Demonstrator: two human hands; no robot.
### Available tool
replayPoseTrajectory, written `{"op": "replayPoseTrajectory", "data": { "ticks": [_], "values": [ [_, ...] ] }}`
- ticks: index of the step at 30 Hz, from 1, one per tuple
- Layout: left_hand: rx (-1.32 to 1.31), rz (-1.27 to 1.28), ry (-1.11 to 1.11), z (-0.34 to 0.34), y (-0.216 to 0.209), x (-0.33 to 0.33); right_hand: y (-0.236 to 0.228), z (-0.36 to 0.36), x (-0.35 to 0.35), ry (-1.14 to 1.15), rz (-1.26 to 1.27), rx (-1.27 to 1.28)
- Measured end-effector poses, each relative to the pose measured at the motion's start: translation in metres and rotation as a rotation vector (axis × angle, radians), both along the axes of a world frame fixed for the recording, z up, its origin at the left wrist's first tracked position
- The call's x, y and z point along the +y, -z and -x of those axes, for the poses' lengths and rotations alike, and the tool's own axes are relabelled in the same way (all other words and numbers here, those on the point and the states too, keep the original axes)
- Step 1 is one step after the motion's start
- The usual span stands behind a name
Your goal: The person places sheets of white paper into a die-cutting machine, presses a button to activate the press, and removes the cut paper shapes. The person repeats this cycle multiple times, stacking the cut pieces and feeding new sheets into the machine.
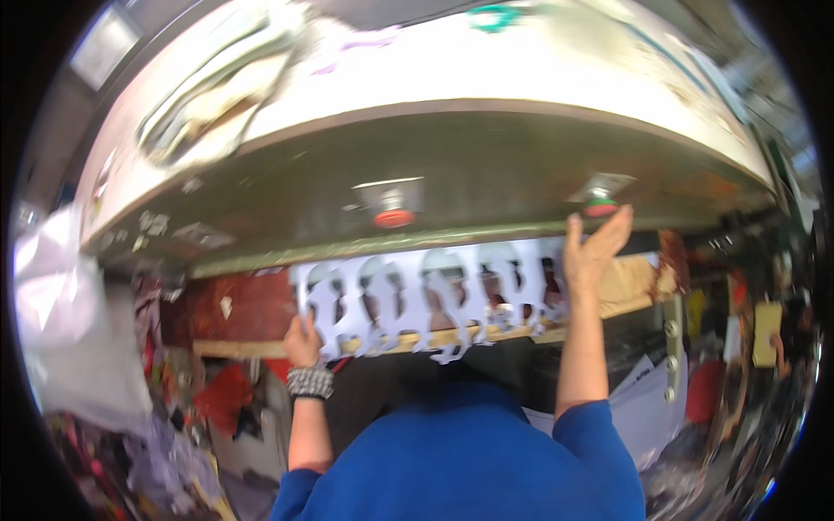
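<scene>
A pale white sheet [410,300] with a row of rounded cut-out holes and a ragged near edge lies on the ledge in front of me. My left hand [302,341], with a beaded band at the wrist, is closed on the sheet's left edge. At the sheet's right end my right hand [594,252] is raised, its fingers stretched and thumb apart. It is just below a green push button [600,207] on the machine's dark green beam [504,165]; whether it touches the button I cannot tell. A red push button [393,217] sits further left on that beam.
Brown-red board [239,308] shows left of the sheet, tan board [627,286] to its right. Folded cloth [228,95] and a green item [493,17] lie on the pale top. Translucent plastic [78,330] hangs at left; white sheets [651,408] stand low right.
</scene>
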State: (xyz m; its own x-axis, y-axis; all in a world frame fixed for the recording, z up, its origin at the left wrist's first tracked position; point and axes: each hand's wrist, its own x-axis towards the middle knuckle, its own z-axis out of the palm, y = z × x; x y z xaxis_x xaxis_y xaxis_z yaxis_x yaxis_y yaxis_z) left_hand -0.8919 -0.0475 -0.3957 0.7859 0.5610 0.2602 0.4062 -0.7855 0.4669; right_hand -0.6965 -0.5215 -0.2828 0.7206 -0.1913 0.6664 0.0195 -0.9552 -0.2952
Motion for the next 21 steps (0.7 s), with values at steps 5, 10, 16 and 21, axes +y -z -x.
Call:
{"op": "replayPoseTrajectory", "data": {
  "ticks": [5,10,16,21],
  "values": [
    [-0.128,0.37,0.103,0.007,0.03,0.023,0.053,0.059,-0.042,0.282,-0.5,0.482],
    [-0.21,0.221,0.252,0.001,0.062,0.043,0.078,0.087,-0.052,0.167,-0.624,0.302],
    [-0.023,0.212,0.232,0.02,0.068,0.034,0.063,0.109,-0.049,0.267,-0.573,0.228],
    [0.107,0.167,0.196,0.061,0.051,-0.009,0.048,0.068,0.063,-0.166,-0.844,0.102]
  ]
}}
